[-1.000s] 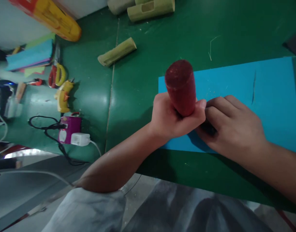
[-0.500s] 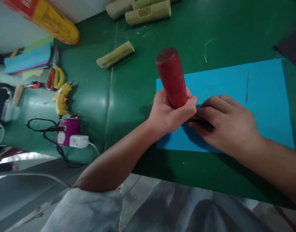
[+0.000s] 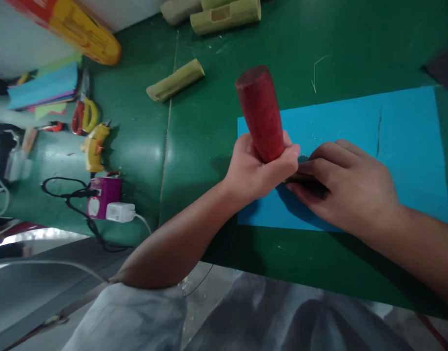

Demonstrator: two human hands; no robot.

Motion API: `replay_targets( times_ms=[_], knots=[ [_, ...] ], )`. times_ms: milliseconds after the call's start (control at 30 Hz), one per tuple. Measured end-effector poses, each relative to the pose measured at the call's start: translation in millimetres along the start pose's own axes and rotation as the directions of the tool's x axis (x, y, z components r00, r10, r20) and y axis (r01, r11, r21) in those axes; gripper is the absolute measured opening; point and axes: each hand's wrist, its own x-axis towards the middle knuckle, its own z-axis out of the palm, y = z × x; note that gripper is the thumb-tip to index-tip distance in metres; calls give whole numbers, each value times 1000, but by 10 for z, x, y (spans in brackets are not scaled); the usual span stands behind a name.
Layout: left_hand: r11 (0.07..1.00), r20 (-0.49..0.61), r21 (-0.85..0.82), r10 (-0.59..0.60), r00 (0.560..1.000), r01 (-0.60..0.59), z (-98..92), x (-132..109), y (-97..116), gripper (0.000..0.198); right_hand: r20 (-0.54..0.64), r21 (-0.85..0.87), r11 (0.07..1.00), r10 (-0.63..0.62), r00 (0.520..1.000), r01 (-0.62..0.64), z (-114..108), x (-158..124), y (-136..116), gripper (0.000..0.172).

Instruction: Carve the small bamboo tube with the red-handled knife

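My left hand [image 3: 258, 168] is closed around a thick red handle [image 3: 262, 114], which stands nearly upright and leans a little. Whatever is at its lower end is hidden under my fist. Close by on the right, my right hand [image 3: 350, 180] pinches a narrow dark brown piece [image 3: 306, 178] between thumb and fingers; most of it is covered, so I cannot tell its kind. Both hands are over a blue sheet [image 3: 410, 190], and the fingers of one nearly meet the other's. Small pale crumbs lie on the sheet behind them.
On the green table [image 3: 209, 131] are a bamboo tube [image 3: 176, 82], another with a cut-out window [image 3: 240, 15], scissors [image 3: 85, 109], a yellow glue gun [image 3: 95, 146] and a purple power block [image 3: 106, 195] with a white plug [image 3: 120, 212]. Coloured paper [image 3: 44, 87] lies at far left.
The view has shifted slightly. Both hands keep their grips and nearly the same place, with the red handle still upright.
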Motion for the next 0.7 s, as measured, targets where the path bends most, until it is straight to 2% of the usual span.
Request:
replay_targets(
  times_ms=[167, 300, 367, 500, 700],
  knots=[
    [991, 25, 23, 129, 991, -130, -25, 7, -58, 34, -13, 16, 1000, -7, 1000, 7, 21, -4, 25, 29],
    [954, 98, 41, 293, 951, -297, -58, 25, -55, 32, -61, 34, 998, -54, 997, 56, 31, 8, 71, 35],
    [937, 122, 59, 336, 934, -345, -66, 28, -52, 30, -65, 46, 997, -61, 996, 64, 26, 16, 86, 36],
    [930, 99, 127, 335, 937, -346, -63, 19, -68, 31, -26, 66, 997, -29, 999, 31, 10, 29, 86, 36],
    [930, 79, 186, 307, 949, -316, -57, 0, -118, 32, -39, 70, 997, -26, 999, 28, 12, 42, 88, 32]
  ],
)
